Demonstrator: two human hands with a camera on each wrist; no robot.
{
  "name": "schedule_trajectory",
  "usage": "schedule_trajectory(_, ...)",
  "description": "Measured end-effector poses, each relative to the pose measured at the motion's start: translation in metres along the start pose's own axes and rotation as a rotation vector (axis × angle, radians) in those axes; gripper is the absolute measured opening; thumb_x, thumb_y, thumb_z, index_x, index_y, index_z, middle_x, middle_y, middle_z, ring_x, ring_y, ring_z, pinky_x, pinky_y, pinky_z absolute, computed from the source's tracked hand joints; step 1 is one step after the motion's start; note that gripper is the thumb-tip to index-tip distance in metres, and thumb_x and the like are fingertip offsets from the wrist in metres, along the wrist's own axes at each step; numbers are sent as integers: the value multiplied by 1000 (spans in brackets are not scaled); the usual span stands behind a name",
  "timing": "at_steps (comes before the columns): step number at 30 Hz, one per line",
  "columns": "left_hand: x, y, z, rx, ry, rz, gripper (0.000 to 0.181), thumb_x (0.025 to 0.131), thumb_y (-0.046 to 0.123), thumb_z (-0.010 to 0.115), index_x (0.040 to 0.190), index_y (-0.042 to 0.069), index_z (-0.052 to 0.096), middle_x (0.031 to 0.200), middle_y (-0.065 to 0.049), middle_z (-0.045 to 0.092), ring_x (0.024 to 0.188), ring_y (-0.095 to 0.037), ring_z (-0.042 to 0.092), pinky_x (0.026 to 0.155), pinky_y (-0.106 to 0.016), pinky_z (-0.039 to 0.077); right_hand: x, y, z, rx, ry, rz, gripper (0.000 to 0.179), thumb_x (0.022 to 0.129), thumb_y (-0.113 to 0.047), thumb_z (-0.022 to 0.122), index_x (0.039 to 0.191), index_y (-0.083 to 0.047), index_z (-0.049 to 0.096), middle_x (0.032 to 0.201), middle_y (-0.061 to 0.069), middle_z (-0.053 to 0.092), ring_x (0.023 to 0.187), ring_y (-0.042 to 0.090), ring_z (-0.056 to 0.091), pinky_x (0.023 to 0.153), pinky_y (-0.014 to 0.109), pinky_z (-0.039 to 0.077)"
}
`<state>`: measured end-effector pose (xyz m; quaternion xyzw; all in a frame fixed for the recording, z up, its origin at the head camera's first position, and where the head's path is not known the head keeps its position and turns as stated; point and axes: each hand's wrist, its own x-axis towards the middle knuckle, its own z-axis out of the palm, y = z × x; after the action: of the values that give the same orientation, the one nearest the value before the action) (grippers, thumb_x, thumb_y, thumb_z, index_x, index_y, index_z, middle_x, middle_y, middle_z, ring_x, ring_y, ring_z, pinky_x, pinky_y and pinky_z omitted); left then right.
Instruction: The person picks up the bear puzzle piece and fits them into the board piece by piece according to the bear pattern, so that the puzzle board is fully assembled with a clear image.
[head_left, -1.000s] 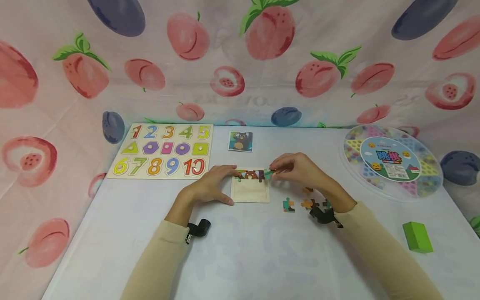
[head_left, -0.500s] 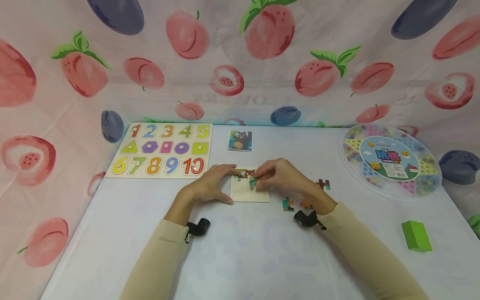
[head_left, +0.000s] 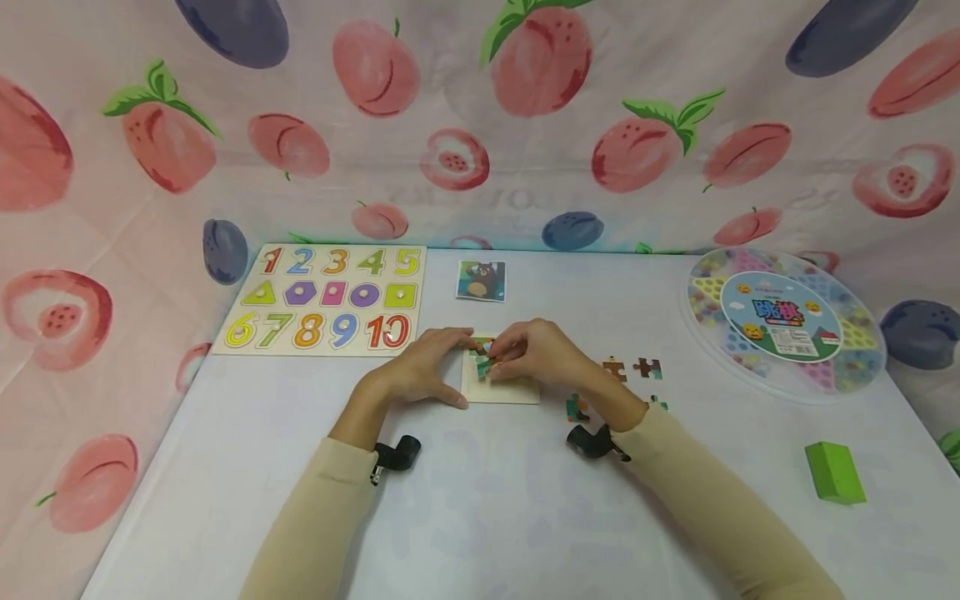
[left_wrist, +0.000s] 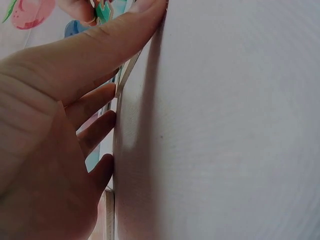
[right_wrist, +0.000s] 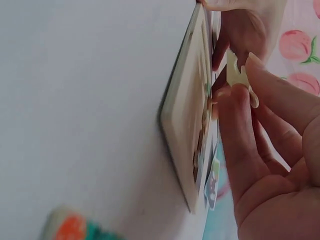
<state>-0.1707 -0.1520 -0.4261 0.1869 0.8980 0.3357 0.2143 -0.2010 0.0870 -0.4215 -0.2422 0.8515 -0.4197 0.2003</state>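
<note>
My right hand (head_left: 542, 360) pinches a jigsaw piece (right_wrist: 235, 75) between thumb and fingertips, above the left part of a small wooden puzzle tray (head_left: 517, 393). The piece's green printed side faces up in the head view; its pale back shows in the right wrist view. Along the tray's left side rests my left hand (head_left: 420, 368), thumb at the near corner and forefinger at the far one. Pieces with a bear picture lie in the tray's upper row, partly covered by my right fingers. Several loose jigsaw pieces (head_left: 613, 369) lie right of the tray, some hidden by the right forearm.
A bear picture card (head_left: 482, 282) lies behind the tray. At the back left is a number-and-shape board (head_left: 318, 308). A round clear game box (head_left: 780, 317) stands at the back right, and a green block (head_left: 835, 473) sits at the front right.
My right hand has carried the jigsaw piece leftward from the tray's upper right corner to its left part. More loose pieces now show beside the forearm. The left hand has stayed put.
</note>
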Motion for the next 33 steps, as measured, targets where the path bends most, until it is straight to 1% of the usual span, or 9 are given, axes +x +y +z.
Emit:
schedule_trajectory(4, 0, 0, 0, -3, 2, 0, 81, 72, 27, 94, 143, 22, 55, 167, 1, 34, 159, -26, 23, 131, -51, 23, 3, -4, 3, -40, 14, 7, 23, 81, -21, 87, 102, -12, 80, 107, 6, 77, 89, 10, 73, 78, 24, 59)
schedule_trajectory(9, 1, -3, -1, -1, 9, 10, 80, 72, 26, 94, 141, 21, 55, 167, 1, 35, 158, -25, 25, 131, -49, 23, 8, -7, 7, -42, 18, 13, 20, 82, -22, 86, 99, -12, 81, 107, 5, 77, 91, 11, 73, 82, 27, 59)
schedule_trajectory(12, 2, -3, 0, -1, 9, 18, 80, 72, 26, 94, 141, 20, 54, 167, 0, 36, 157, -26, 26, 131, -49, 23, 10, -7, 9, -47, 24, 36, 20, 82, -23, 86, 98, -12, 82, 106, 5, 78, 91, 11, 72, 82, 26, 58)
schedule_trajectory(16, 1, -3, 0, 2, 11, 22, 81, 72, 27, 94, 142, 19, 54, 167, -1, 35, 157, -27, 26, 130, -50, 24, 12, -6, 12, -59, 36, 81, 19, 80, -24, 88, 95, -14, 82, 102, 3, 78, 89, 11, 69, 79, 23, 54)
schedule_trajectory(19, 1, -3, 0, 2, 13, 19, 80, 72, 26, 94, 142, 19, 54, 167, -1, 36, 157, -27, 27, 130, -50, 25, 14, -6, 15, -72, 52, 94, 18, 79, -25, 89, 93, -15, 83, 100, 2, 79, 92, 13, 69, 79, 24, 53)
schedule_trajectory(24, 1, -2, 0, 8, 13, 24, 79, 73, 26, 93, 141, 19, 55, 166, -2, 36, 157, -27, 27, 130, -50, 24, 16, -4, 17, -105, 70, 90, 18, 78, -26, 89, 91, -16, 83, 98, 1, 80, 101, 17, 69, 86, 30, 56)
schedule_trajectory(27, 1, -2, 0, 8, 12, 21, 79, 73, 26, 93, 141, 19, 55, 166, -1, 36, 157, -27, 27, 131, -49, 24, 17, -4, 18, -134, 80, 87, 18, 77, -26, 89, 91, -16, 83, 98, 1, 81, 104, 19, 69, 90, 34, 57)
schedule_trajectory(30, 1, -2, 0, 4, 14, 16, 80, 72, 26, 94, 142, 19, 55, 166, 0, 36, 157, -26, 26, 131, -49, 24, 17, -5, 21, -188, 90, 70, 18, 78, -24, 89, 91, -14, 83, 97, 2, 80, 102, 20, 68, 91, 35, 57)
schedule_trajectory(33, 1, -3, 1, -2, 14, 14, 80, 72, 25, 94, 142, 19, 55, 166, 0, 36, 157, -25, 26, 131, -48, 24, 17, -7, 23, -243, 94, 49, 18, 78, -22, 89, 91, -12, 83, 96, 4, 79, 98, 20, 67, 86, 32, 55)
